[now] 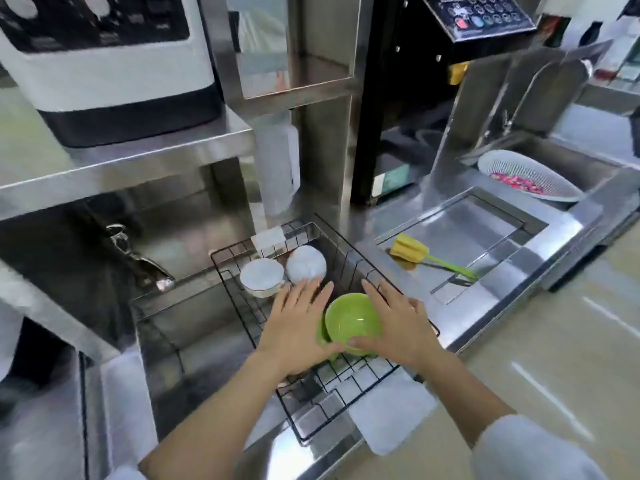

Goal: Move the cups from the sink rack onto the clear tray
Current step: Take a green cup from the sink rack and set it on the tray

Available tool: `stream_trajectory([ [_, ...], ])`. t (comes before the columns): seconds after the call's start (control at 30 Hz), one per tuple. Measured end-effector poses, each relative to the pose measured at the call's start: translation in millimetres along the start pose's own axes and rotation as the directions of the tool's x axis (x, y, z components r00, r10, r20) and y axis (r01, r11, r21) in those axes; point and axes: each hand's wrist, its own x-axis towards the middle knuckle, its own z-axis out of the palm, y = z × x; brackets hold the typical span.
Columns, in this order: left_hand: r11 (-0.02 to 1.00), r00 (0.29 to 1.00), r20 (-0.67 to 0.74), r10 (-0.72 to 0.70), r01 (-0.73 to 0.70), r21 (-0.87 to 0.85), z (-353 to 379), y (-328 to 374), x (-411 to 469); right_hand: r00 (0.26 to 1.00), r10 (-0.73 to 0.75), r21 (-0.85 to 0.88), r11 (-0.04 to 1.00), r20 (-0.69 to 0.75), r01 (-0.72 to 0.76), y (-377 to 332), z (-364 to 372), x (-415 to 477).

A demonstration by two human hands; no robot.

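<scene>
A black wire rack (349,252) lies across the sink. Two white cups stand in its far part, one on the left (261,276) and one on the right (306,264). A green cup (353,322) is at the middle of the rack, with a second green rim showing behind its left side. My left hand (298,327) presses its left side and my right hand (398,323) its right side. Fingers are stretched out and both thumbs touch the near rim. A translucent tray-like piece (391,417) shows under the rack's near right corner.
A yellow sponge brush with a green handle (412,252) lies on the steel drainboard to the right. A white colander (530,176) sits further right. The tap (138,258) points in from the left. A white machine (110,64) stands on the shelf above.
</scene>
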Motion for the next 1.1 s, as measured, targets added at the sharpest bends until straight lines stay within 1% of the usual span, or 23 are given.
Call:
stream_trajectory([
  [0.03,0.999,0.999,0.044,0.002,0.000,-0.032,3,2,3,0.999,0.000,-0.012,1.000,0.038,0.000,4,2,1],
  [0.13,0.999,0.994,0.110,0.018,-0.012,-0.050,18,7,14,0.998,-0.045,-0.141,0.989,-0.036,0.040,13,13,5],
  [0.2,0.998,0.989,0.150,0.018,-0.010,-0.056,26,8,19,0.996,-0.075,-0.162,0.985,-0.056,0.065,13,18,7],
  [0.3,0.998,0.983,0.180,0.025,-0.014,-0.064,30,9,18,0.996,-0.094,-0.164,0.982,0.006,0.094,8,22,3],
  [0.37,0.997,0.975,0.222,0.019,0.000,-0.083,39,16,34,0.995,-0.086,-0.162,0.982,0.049,0.093,20,26,12],
  [0.47,0.996,0.973,0.232,0.018,0.002,-0.084,36,17,38,0.990,-0.083,-0.179,0.979,0.110,0.102,14,21,16],
  [0.6,0.992,0.959,0.279,0.042,-0.008,-0.122,43,17,39,0.971,-0.057,-0.177,0.979,0.232,0.100,12,20,21],
  [0.7,0.985,0.962,0.269,0.044,0.002,-0.170,43,18,39,0.967,-0.068,-0.125,0.987,0.244,0.101,12,19,23],
  [0.83,0.976,0.972,0.228,0.048,0.003,-0.216,40,18,39,0.975,-0.086,-0.066,0.993,0.206,0.102,11,18,22],
  [1.0,0.961,0.987,0.159,0.028,0.017,-0.276,33,12,36,0.987,-0.097,0.025,0.995,0.130,0.095,8,13,20],
  [1.1,0.926,0.993,0.118,-0.011,0.055,-0.374,20,6,37,0.992,-0.109,0.118,0.988,0.058,0.102,3,1,20],
])
